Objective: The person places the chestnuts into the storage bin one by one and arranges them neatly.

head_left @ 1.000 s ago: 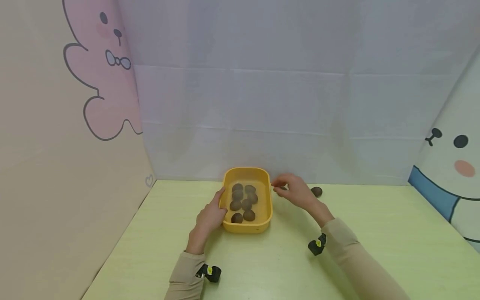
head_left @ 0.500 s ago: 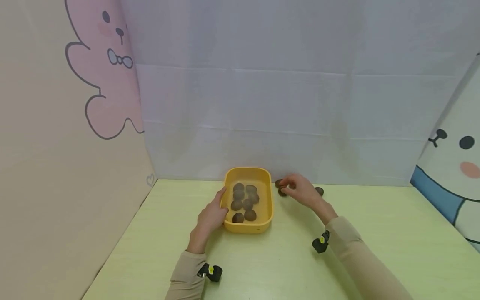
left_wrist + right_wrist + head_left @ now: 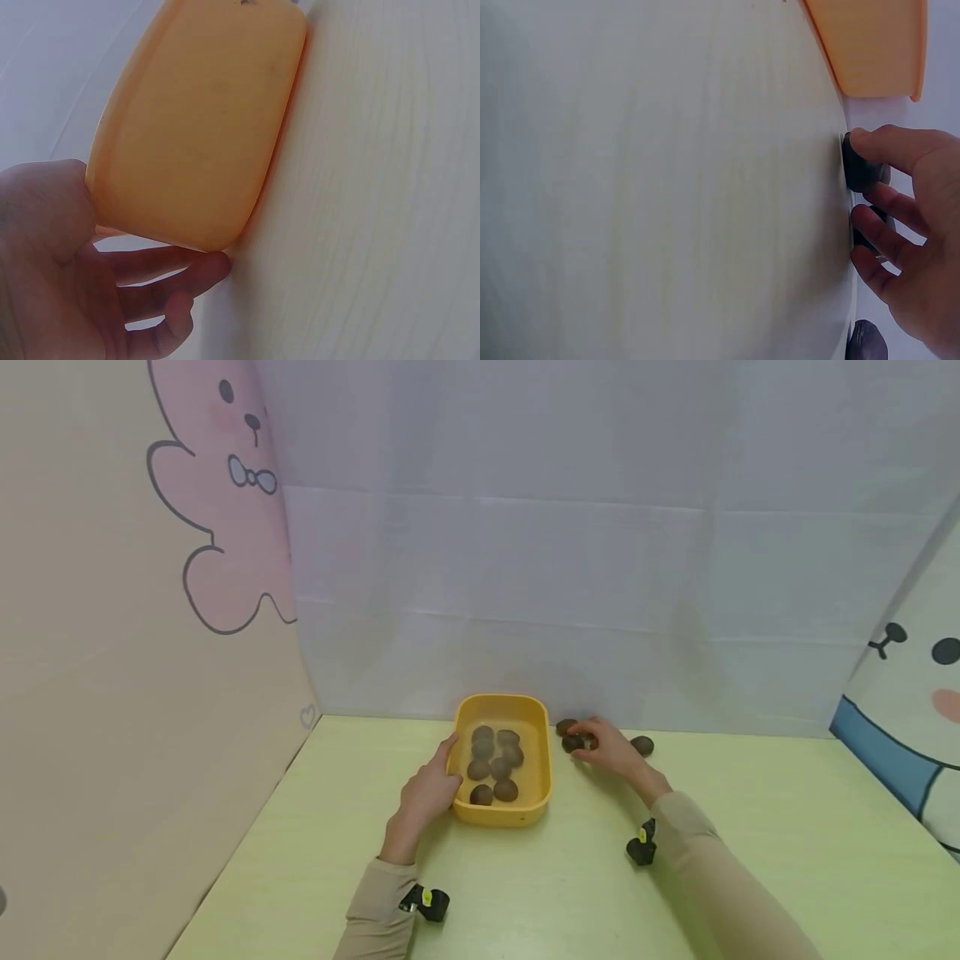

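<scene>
My left hand (image 3: pixel 429 789) grips the left side of a yellow plastic bin (image 3: pixel 498 816), thumb at the rim and fingers along the outer wall. Several dark, rounded stones (image 3: pixel 506 790) lie inside the bin. To its right, my right hand (image 3: pixel 611 750) pinches another dark stone (image 3: pixel 861 166) between thumb and index finger, low at the table. A second stone (image 3: pixel 567 727) lies just behind that one, and a third (image 3: pixel 870 229) is partly hidden under the curled fingers. One more stone (image 3: pixel 642 746) sits right of the hand, by the wrist.
The pale yellow-green table (image 3: pixel 525 893) ends at a white cloth backdrop (image 3: pixel 495 568) right behind the bin and the loose stones. Cloth side walls with cartoon animals stand at left and right. Each wrist wears a small black camera (image 3: pixel 642 843).
My right hand has moved from beside the bin's right rim over to the loose stones, uncovering two, and its fingertips now close on one. My left hand stays on the bin; the head view shifts slightly.
</scene>
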The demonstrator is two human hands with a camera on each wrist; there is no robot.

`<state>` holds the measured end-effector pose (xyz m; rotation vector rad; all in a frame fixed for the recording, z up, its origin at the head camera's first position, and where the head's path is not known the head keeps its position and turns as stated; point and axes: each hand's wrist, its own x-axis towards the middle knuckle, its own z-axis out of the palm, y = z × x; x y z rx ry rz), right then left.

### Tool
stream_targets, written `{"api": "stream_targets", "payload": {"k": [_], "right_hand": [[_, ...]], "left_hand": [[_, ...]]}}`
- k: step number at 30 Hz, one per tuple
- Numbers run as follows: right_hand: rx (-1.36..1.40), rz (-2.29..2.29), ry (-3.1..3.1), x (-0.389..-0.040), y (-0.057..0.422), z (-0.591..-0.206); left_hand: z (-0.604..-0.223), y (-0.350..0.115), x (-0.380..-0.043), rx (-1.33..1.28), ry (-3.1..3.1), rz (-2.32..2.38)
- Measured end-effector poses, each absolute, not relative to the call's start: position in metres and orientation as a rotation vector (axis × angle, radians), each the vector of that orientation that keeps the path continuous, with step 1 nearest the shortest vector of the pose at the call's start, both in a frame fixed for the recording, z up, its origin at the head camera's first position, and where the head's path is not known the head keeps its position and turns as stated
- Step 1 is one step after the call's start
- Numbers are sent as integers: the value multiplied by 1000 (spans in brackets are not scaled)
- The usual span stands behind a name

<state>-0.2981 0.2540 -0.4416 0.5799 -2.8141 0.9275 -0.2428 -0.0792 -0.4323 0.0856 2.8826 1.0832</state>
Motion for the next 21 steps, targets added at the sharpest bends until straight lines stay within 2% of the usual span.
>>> {"api": "stream_targets", "payload": {"k": [21], "right_hand": [[507,974,-2802,-296,251,-438]], "left_hand": [[-429,-78,-240,70,2887,1066]]}}
